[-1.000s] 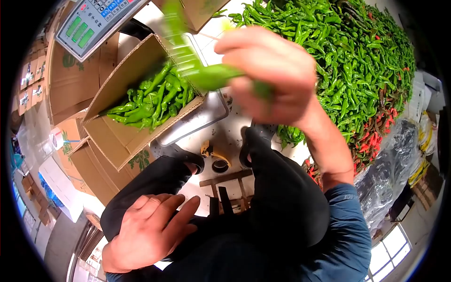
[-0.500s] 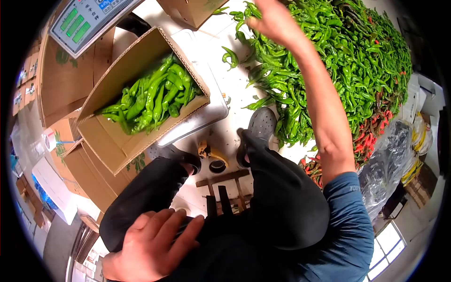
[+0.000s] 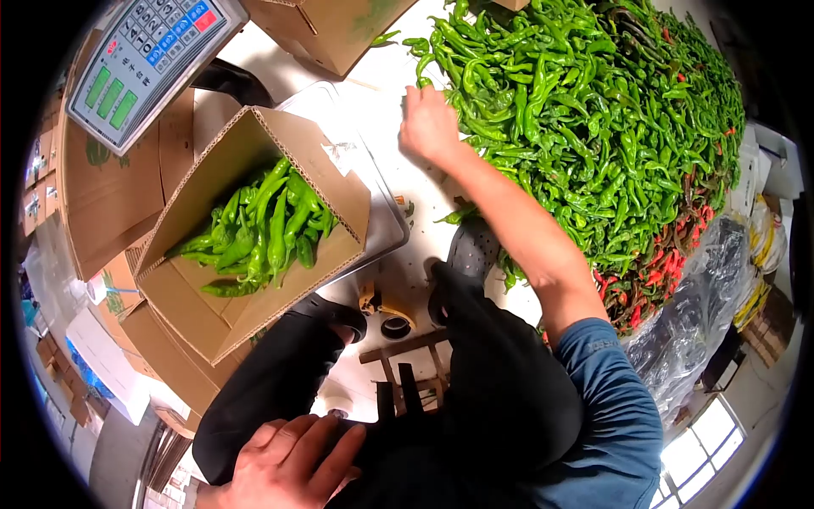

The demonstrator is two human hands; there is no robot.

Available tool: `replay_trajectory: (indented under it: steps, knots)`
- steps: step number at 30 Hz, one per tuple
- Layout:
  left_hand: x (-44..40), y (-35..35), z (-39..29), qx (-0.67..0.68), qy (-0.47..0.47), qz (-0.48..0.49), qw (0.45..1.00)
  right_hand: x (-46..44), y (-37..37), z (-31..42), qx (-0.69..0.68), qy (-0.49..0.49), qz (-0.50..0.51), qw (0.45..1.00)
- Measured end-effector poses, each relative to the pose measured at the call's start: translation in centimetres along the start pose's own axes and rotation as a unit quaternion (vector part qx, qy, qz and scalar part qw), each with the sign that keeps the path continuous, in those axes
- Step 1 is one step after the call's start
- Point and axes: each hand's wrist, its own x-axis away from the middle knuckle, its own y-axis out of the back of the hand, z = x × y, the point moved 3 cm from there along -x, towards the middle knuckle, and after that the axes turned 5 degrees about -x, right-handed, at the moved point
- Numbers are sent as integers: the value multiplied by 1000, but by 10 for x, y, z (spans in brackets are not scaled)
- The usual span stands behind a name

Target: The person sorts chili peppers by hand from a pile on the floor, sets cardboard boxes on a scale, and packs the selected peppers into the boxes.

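Note:
My right hand (image 3: 429, 127) reaches to the left edge of a large heap of green peppers (image 3: 585, 127). Its fingers are bent closed around a green pepper at the floor, mostly hidden beneath the hand. My left hand (image 3: 292, 462) rests empty by my left thigh, fingers stretched and slightly apart. Left of the heap, an open cardboard box (image 3: 191, 293) holds several long green peppers (image 3: 263, 225) and sits tilted on the silver platform of a scale (image 3: 381, 212).
The scale's display panel (image 3: 140, 72) stands at upper left beside cardboard boxes (image 3: 119, 187). Another carton (image 3: 339, 34) is at the top. A yellow tape roll (image 3: 392, 321) lies between my feet. Red peppers (image 3: 661, 270) and clear plastic sheeting (image 3: 695, 293) border the heap at right.
My right hand has come down and left from the top of the heap to its left edge. The view has shifted slightly, and my left hand stays by my thigh.

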Motion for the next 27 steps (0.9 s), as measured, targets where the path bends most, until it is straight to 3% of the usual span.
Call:
replay_trajectory:
  steps: [4,5,8,9,11,19,23,24,27]
  knots:
    - [-1,2,0,10,-9,3,1000,-27,17,-39,157,103,-44,981]
    - [-2,3,0,9,-12,5,1000,-30,13,-46,143,91,-11,986]
    - [-3,6,4,2,-1,-3,1000,-26,8,-58,196,189,-60,960]
    - [-2,5,6,0,3,0,1000,-28,7,-61,182,137,4,974]
    - [-1,4,10,-3,13,4,1000,-37,14,-60,185,126,11,975]
    - [-12,4,23,32,19,22,999,-117,32,-47,274,57,196,940]
    - [-26,-12,34,140,104,28,984,-148,37,-63,181,31,249,951]
    - [-30,-18,32,158,121,31,979,-151,37,-63,160,59,243,955]
    - [-50,-36,32,182,54,53,980,-164,25,-49,79,98,110,986]
